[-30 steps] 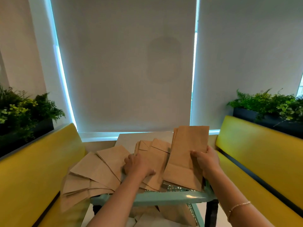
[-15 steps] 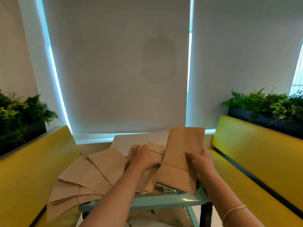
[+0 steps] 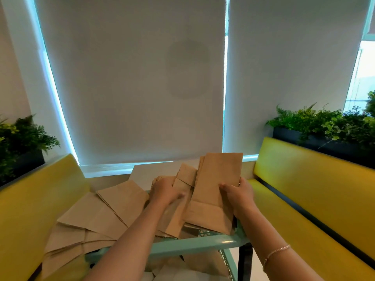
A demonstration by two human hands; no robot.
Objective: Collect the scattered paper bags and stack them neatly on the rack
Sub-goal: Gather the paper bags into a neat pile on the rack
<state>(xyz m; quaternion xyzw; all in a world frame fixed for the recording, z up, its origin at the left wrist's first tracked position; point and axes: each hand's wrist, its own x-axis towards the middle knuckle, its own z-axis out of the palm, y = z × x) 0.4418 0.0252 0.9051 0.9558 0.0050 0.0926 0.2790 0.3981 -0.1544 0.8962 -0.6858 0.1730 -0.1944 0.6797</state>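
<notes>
- Stack of flat brown paper bags [image 3: 218, 191], tilted up, lower edge on the right of the mint-green metal rack [image 3: 194, 243].
- Right hand [image 3: 240, 196]: grip closed on the stack's right edge, thumb across its face.
- Left hand [image 3: 165, 192]: fingers curled over loose brown bags [image 3: 180, 201] at rack centre; motion-blurred.
- More brown bags fanned out [image 3: 91, 224] on the left, overhanging the rack's left edge.
- Yellow padded benches [image 3: 316, 191] on both sides.

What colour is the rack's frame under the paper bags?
Pale mint green rack, clearest along its front rail in the head view.
</notes>
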